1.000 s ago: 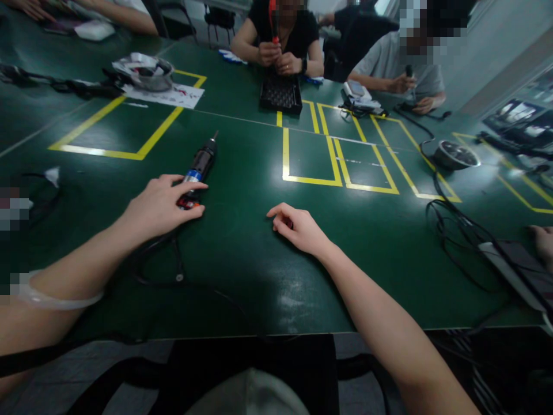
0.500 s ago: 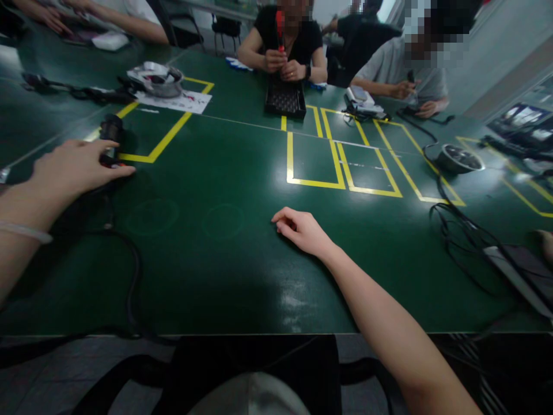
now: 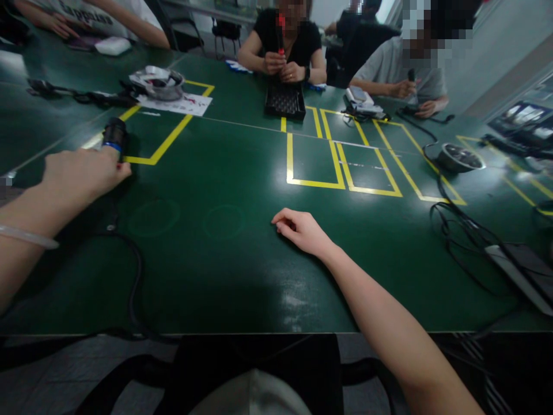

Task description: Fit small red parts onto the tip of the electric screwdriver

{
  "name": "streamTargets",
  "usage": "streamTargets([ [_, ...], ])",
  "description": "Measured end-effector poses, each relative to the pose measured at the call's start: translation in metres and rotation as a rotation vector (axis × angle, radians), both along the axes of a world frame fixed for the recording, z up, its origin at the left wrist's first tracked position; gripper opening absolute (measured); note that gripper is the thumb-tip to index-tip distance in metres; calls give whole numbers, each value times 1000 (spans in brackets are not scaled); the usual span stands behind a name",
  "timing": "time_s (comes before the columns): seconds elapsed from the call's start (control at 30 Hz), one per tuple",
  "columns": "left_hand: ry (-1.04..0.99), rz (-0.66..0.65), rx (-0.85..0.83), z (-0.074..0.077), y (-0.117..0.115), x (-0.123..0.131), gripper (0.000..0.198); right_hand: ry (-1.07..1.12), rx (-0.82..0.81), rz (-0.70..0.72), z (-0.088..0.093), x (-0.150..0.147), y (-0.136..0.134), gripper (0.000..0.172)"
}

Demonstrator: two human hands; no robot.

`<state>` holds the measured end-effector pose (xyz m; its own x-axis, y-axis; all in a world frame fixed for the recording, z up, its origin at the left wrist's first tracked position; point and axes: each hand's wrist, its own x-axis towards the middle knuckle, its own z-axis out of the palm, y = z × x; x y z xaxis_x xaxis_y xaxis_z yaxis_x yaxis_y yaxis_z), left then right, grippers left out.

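Note:
My left hand (image 3: 82, 173) is closed around the rear of a black electric screwdriver (image 3: 114, 134) with a blue band, at the left side of the green table (image 3: 242, 271). The tool's front end pokes out past my fingers, beside a yellow taped rectangle (image 3: 166, 138). Its black cable (image 3: 133, 282) trails back over the table's near edge. My right hand (image 3: 300, 230) rests on the table near the middle, fingers loosely curled under, with nothing visible in them.
Across the table, people hold tools; a black tray (image 3: 284, 101) lies in front of one. A metal bowl (image 3: 158, 83) on paper stands far left, a fan part (image 3: 460, 157) and tangled cables (image 3: 466, 242) at the right. Yellow taped boxes (image 3: 341, 161) mark the middle.
My left hand has carried the screwdriver from the table's middle out to the left and closed further around it. My right hand has stayed put.

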<state>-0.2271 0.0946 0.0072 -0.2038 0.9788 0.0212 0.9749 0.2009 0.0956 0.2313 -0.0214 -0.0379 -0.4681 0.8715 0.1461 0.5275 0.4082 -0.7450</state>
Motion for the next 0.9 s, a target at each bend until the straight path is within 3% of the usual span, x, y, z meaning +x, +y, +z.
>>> streamTargets([
  [0.1,169,7,-49,-2,-9,3,85,1,8,0,-1,0,0,16],
  [0.27,228,-34,-19,-2,-36,29,83,-9,9,-9,-1,-1,0,15],
  [0.47,334,-226,27,8,-89,108,66,12,-20,-15,-2,-2,0,16],
  [0.6,321,-332,66,5,-114,171,57,40,-31,-12,-4,-1,-1,18],
  [0.77,242,-480,130,1,-129,237,43,98,-11,-10,-5,0,-1,19],
  [0.9,130,-561,84,7,-128,265,35,134,43,-48,-1,0,-1,12],
])
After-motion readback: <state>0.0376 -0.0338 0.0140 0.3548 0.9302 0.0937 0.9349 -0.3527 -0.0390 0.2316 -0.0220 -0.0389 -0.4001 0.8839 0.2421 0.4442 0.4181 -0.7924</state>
